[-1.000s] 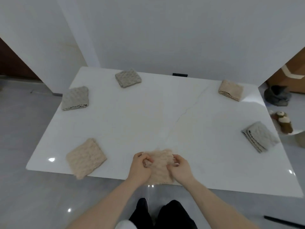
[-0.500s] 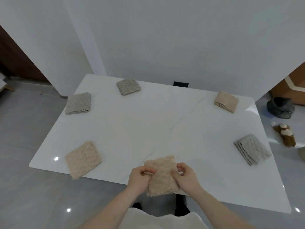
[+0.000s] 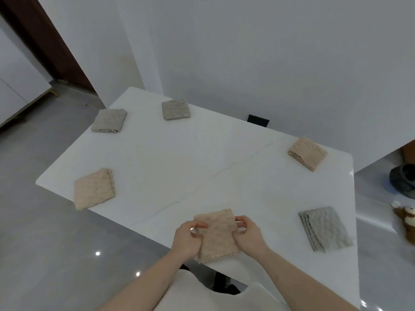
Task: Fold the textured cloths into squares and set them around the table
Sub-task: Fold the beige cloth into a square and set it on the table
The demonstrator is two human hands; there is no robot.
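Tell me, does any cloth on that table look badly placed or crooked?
Yes, one. The beige cloth near the left corner sticks out past the table edge, a corner hanging over the floor. The other laid cloths lie fully on the top.

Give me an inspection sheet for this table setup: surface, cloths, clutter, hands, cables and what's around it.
Surface: glossy white marble-look table, faint grey vein across it.
Job's things: five folded textured cloths set around the edge: two grey at far left and far middle, beige at near left overhanging the edge, beige at far right, grey at near right. A sixth beige cloth is at the near edge.
Clutter: nothing seen on the table.
Hands: left hand and right hand pinch the sixth cloth's sides.
Cables: nothing seen.
Surroundings: white walls, grey tiled floor, black wall outlet, brown plush toy, dark round floor object.
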